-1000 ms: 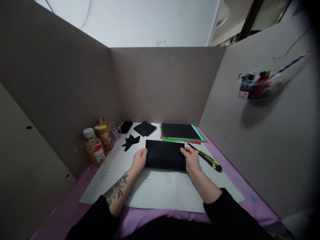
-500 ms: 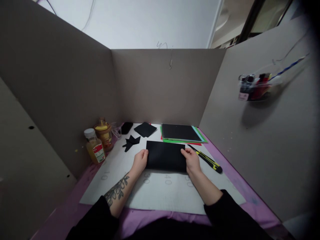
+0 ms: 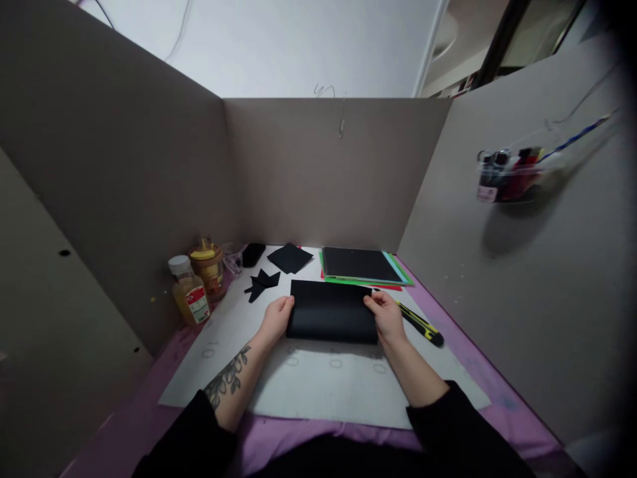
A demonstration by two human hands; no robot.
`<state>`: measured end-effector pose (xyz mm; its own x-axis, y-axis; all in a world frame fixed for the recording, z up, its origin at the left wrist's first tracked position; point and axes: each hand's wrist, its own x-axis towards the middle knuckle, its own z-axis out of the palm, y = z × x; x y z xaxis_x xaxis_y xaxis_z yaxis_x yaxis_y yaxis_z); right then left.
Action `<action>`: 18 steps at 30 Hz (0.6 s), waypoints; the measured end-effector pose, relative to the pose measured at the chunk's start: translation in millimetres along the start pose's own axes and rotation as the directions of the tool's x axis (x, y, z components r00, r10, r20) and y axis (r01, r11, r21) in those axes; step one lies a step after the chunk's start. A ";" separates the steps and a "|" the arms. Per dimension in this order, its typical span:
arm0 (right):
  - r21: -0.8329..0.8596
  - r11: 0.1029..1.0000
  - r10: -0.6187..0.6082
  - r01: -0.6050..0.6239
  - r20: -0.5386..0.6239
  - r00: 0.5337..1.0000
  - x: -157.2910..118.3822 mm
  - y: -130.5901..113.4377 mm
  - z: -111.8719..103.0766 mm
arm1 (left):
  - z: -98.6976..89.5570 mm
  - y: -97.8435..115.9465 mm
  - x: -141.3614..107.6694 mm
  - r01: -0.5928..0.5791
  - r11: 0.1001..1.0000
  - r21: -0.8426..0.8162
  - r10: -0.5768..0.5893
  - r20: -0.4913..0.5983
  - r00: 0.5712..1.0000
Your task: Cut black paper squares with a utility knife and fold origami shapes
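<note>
A black sheet of paper (image 3: 331,312), bent over along its near edge, is held between both hands above the white mat (image 3: 318,392). My left hand (image 3: 277,318) pinches its left edge, thumb on top. My right hand (image 3: 387,317) grips the upper right edge between thumb and fingers. Just right of that hand lies a black and yellow cutter knife (image 3: 422,325), its far end hidden behind the hand. A folded black paper figure (image 3: 262,284) rests on the mat to the left, with black paper squares (image 3: 290,257) behind it.
At the back right lies a stack of coloured sheets (image 3: 361,264), black on top. A bottle (image 3: 190,292), a lidded jar (image 3: 209,269), a clear cup (image 3: 232,257) and a black object (image 3: 253,254) stand or lie left. A clear holder (image 3: 512,176) hangs on the right wall.
My right hand has moved slightly right and now covers the knife's far end. The paper's near edge looks more rounded and spreads wider. My left hand has shifted slightly left.
</note>
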<state>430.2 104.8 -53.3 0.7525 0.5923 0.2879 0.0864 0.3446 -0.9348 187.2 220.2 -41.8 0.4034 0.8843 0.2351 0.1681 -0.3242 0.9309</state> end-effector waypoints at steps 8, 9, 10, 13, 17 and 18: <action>-0.033 0.995 0.088 -0.091 -0.081 0.993 6.1 6.4 -11.3 | 1.4 -4.3 -2.2 0.059 0.982 -0.179 -0.032 0.152 0.988; -0.029 0.995 0.094 -0.097 -0.087 0.992 6.3 6.4 -11.6 | 2.2 -4.7 -2.0 0.059 0.984 -0.171 -0.035 0.142 0.989; -0.027 0.994 0.100 -0.102 -0.089 0.991 6.4 6.3 -11.8 | 2.9 -5.1 -1.9 0.063 0.984 -0.164 -0.041 0.135 0.990; -0.035 0.993 0.112 -0.115 -0.088 0.990 6.1 5.5 -12.6 | 4.7 -5.9 -1.8 0.077 0.984 -0.159 -0.057 0.125 0.991; -0.025 0.991 0.130 -0.132 -0.085 0.988 5.4 5.4 -13.2 | 6.1 -5.7 -2.5 0.072 0.983 -0.171 -0.053 0.110 0.993; -0.019 0.991 0.133 -0.135 -0.087 0.987 5.3 5.3 -13.1 | 6.3 -5.2 -2.7 0.075 0.981 -0.180 -0.056 0.106 0.993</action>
<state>443.2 100.3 -59.4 0.8111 0.5675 0.1416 -0.0037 0.2472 -0.9690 190.9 217.3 -49.1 0.4861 0.8607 0.1514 0.0331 -0.1913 0.9810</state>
